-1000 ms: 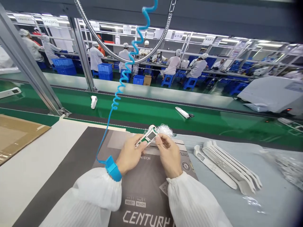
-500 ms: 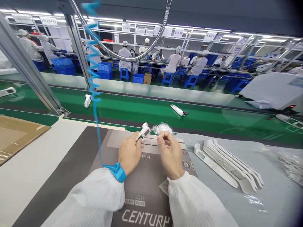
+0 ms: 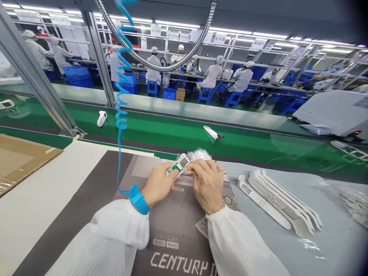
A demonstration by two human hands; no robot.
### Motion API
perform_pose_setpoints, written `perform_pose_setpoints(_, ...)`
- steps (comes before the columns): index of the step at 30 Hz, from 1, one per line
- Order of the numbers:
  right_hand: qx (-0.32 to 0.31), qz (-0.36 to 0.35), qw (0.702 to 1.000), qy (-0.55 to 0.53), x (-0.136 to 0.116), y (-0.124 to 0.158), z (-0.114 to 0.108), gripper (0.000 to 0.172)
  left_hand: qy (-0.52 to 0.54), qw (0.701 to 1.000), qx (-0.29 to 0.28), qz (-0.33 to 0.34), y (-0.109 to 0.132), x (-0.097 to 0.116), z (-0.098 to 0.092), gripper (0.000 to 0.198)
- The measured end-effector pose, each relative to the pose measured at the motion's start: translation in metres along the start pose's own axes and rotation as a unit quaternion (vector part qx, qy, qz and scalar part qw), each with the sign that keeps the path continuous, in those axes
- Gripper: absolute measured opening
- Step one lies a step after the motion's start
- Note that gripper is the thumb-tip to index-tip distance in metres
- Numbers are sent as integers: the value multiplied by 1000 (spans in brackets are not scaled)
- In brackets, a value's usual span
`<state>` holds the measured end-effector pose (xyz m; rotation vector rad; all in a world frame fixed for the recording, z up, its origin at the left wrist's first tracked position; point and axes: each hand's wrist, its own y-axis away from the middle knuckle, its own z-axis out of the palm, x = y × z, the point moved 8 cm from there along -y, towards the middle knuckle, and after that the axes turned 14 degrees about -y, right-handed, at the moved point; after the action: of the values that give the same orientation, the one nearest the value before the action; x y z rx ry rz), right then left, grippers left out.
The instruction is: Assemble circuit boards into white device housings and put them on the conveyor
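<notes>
My left hand [image 3: 158, 183] is closed around a small green circuit board with a grey display and white frame [image 3: 177, 167], held above a dark printed mat [image 3: 172, 222]. My right hand [image 3: 207, 183] is curled with its fingertips pinched against the right end of the same board. A blue wrist strap [image 3: 139, 199] on my left wrist trails a coiled blue cord [image 3: 122, 96] upward. A crumpled clear plastic bag [image 3: 199, 155] lies just behind the hands.
Several white plastic housings [image 3: 276, 201] are stacked to the right on a pale sheet. A green conveyor belt [image 3: 172, 132] behind carries two white devices [image 3: 101, 118] [image 3: 212, 132]. Cardboard [image 3: 17, 161] lies at the left. Other workers in white sit at a far bench.
The board was turned edge-on half a second ago and now faces up again. My right hand has come back onto its right end. The coiled cord swung left.
</notes>
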<state>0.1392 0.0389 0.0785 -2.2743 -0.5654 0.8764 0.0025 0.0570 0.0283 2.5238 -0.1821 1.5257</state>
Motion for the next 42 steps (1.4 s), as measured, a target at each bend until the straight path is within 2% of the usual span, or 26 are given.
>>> perform_pose_setpoints(3,18,125,983,-132,22,5,2,18,110,993,6,-46,-4,-9,-5,24)
perform_pose_setpoints(5,48,220,949,-222,39,12,4,20,169,984,-14,-53,-4,-9,-3,25)
perform_pose_setpoints(7,75,285,908,-297,49,18,7,26,211,976,-42,-48,-2,-6,2,27)
perform_pose_setpoints(10,96,318,865,-375,46,22,13,33,244,967,-73,-31,2,1,11,31)
perform_pose_setpoints(14,126,333,844,-403,41,24,14,35,244,966,-83,-17,4,6,18,34)
perform_pose_setpoints(17,150,342,839,-396,43,27,11,36,166,985,-35,16,5,10,15,33)
perform_pose_setpoints(20,156,360,820,-417,45,29,14,36,-9,996,68,65,12,19,5,28)
perform_pose_setpoints(23,143,386,787,-460,41,32,23,39,-169,970,149,94,24,30,4,30)
perform_pose_setpoints(26,141,410,756,-491,34,34,28,44,-257,946,167,103,29,36,9,32)
perform_pose_setpoints(28,132,406,750,-505,29,31,28,44,-283,940,174,74,25,30,6,32)
perform_pose_setpoints(30,116,382,768,-501,29,26,24,43,-265,945,188,31,18,20,-4,29)
perform_pose_setpoints(32,107,354,811,-454,37,20,16,40,-179,967,179,1,10,7,-13,26)
perform_pose_setpoints(34,108,339,860,-366,50,18,6,34,-41,990,133,-18,1,-5,-13,24)
perform_pose_setpoints(37,101,299,913,-259,57,15,-2,25,118,991,58,-40,-5,-12,-2,28)
perform_pose_setpoints(39,88,217,948,-217,44,9,-5,19,125,991,38,-30,-3,-8,2,29)
perform_pose_setpoints(42,72,73,989,-106,15,1,-11,13,39,999,33,18,2,5,3,26)
